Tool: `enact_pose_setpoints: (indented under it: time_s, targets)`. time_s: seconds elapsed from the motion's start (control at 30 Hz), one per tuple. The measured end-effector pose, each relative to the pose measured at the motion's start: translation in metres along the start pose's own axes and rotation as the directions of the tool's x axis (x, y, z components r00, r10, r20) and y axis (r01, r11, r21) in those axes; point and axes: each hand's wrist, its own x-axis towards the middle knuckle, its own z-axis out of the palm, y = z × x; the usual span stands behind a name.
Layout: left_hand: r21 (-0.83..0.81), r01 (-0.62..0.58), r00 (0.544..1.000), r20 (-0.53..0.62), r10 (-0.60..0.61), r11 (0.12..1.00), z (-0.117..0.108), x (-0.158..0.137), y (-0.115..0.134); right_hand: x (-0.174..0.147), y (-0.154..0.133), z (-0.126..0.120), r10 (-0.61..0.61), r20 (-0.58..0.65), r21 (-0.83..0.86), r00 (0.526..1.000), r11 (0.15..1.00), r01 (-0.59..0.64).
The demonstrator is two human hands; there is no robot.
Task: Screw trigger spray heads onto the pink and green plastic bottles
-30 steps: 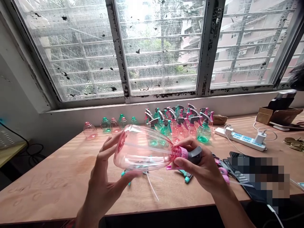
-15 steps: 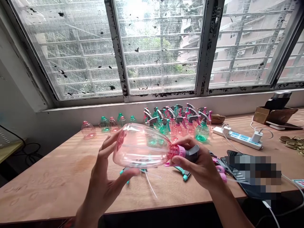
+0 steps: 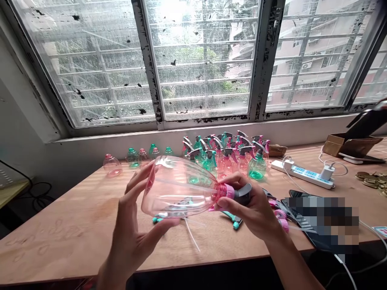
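A clear pink spray bottle (image 3: 181, 189) lies sideways in the air above the table, its wide base to the left. My left hand (image 3: 136, 217) cups that base, fingers behind it and thumb along the lower side. At the neck, my right hand (image 3: 249, 209) is closed around the pink collar (image 3: 229, 192) and the dark spray head (image 3: 242, 196). A thin tube runs inside the bottle. Beneath it on the table lie loose green-and-black spray heads (image 3: 232, 219) with white tubes (image 3: 192, 235). Pink spray heads (image 3: 281, 219) lie beside my right wrist.
Several spray bottles with heads (image 3: 256, 167) stand by the window wall. Headless pink and green bottles (image 3: 112, 166) stand to their left. On the right are a white power strip (image 3: 302, 175), a cardboard box (image 3: 335, 146), a dark tablet-like device (image 3: 314, 237) and brass-coloured pieces (image 3: 371, 179).
The bottle's base has shifted slightly left and down, with my left hand moving along. My right hand keeps its grip at the neck. The black object at the cardboard box now leans toward the right edge.
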Motion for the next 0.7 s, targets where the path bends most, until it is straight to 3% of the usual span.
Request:
enact_pose_setpoints:
  time_s: [0.13, 0.33, 0.57, 0.7]
  targets:
    - [-0.075, 0.057, 0.998, -0.024, -0.059, 0.996, 0.0015, -0.0012, -0.0007, -0.0012, 0.0011, 0.0015, -0.050, -0.038, -0.094, 0.998, 0.994, 0.046]
    - [0.087, -0.049, 0.999, 0.021, 0.047, 0.995, -0.0014, 0.0032, -0.0033, 0.0010, 0.0053, -0.0056, 0.029, 0.045, 0.084, 0.999, 0.996, -0.033]
    - [0.042, 0.112, 0.994, -0.021, -0.111, 0.993, 0.0014, -0.0034, -0.0029, -0.0006, 0.0018, -0.0021, -0.064, -0.066, -0.157, 0.996, 0.986, 0.053]
    - [0.045, 0.097, 0.995, -0.033, -0.096, 0.994, 0.0019, -0.0008, -0.0019, 0.0006, 0.0028, -0.0010, -0.055, -0.071, -0.093, 0.996, 0.994, 0.048]
